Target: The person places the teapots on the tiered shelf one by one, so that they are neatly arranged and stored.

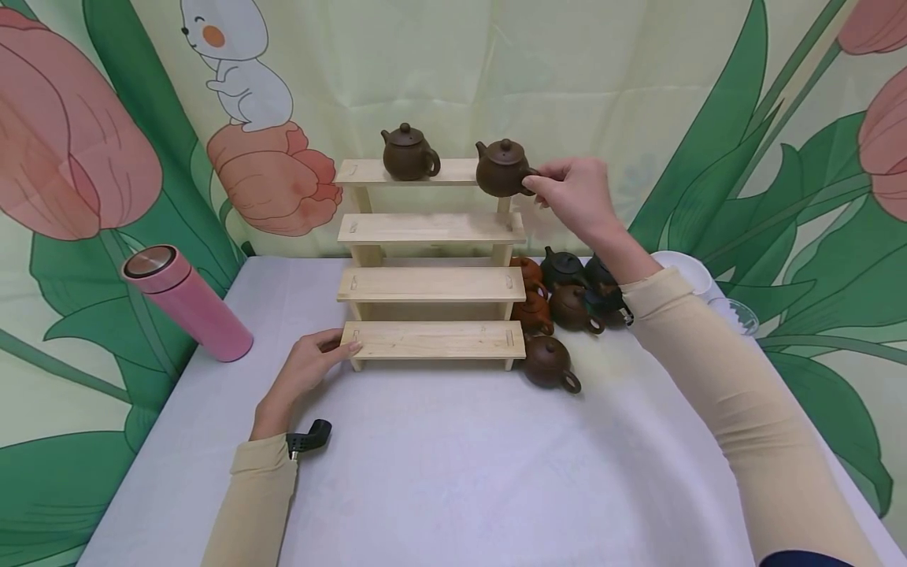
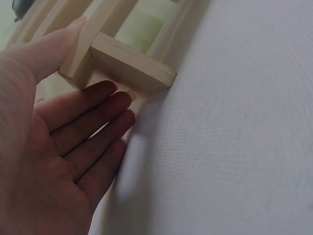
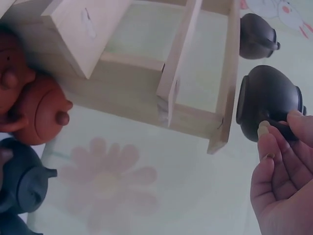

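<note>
A wooden four-tier stand stands at the middle of the table. My right hand pinches the handle of a dark brown teapot at the top tier's right end. In the right wrist view, a narrow gap shows between this teapot's base and the top board. Another dark brown teapot sits on the top tier, left of the middle. My left hand holds the lowest tier's left end, thumb on the board and fingers below it, near the stand's leg.
Several teapots crowd right of the stand: reddish ones, a black one and brown ones. White and clear dishes lie behind my right forearm. A pink flask is at the left. A printed curtain hangs behind.
</note>
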`<act>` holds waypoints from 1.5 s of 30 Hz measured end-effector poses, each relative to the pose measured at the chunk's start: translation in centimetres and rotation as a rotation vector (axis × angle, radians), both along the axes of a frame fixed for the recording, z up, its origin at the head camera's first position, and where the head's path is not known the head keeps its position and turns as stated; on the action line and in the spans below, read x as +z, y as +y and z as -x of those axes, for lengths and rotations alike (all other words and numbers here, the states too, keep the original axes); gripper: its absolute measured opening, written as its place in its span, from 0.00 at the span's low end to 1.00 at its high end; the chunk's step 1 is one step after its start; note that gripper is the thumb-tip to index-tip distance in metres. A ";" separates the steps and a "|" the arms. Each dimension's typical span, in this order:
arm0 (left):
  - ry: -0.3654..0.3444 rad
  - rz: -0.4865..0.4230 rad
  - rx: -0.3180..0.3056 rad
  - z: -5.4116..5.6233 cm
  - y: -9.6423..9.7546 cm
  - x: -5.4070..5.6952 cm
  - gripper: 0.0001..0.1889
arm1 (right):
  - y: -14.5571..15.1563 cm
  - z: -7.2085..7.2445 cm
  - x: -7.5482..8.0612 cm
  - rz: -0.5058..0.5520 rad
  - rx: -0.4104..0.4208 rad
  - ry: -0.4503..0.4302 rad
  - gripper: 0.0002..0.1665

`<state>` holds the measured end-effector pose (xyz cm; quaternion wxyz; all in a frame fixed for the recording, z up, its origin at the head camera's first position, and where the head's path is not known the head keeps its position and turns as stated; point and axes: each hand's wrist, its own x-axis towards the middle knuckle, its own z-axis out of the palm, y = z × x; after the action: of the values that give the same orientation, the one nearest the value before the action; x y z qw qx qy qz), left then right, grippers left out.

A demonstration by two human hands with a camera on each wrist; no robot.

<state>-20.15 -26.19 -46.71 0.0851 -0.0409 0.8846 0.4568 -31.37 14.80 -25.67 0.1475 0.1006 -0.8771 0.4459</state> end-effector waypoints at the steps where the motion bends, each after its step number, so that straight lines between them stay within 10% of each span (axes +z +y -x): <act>1: -0.001 -0.001 0.002 0.0 0.0 0.0 0.44 | -0.2 0.1 0.0 0.007 0.003 -0.006 0.14; 45: -0.012 0.012 0.005 -0.1 0.1 0.3 0.43 | -6.3 4.2 1.0 0.048 -0.017 -0.098 0.13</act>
<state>-20.10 -26.10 -46.43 0.0893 -0.0463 0.8867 0.4512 -35.54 8.51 -24.66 0.1103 0.0677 -0.8732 0.4699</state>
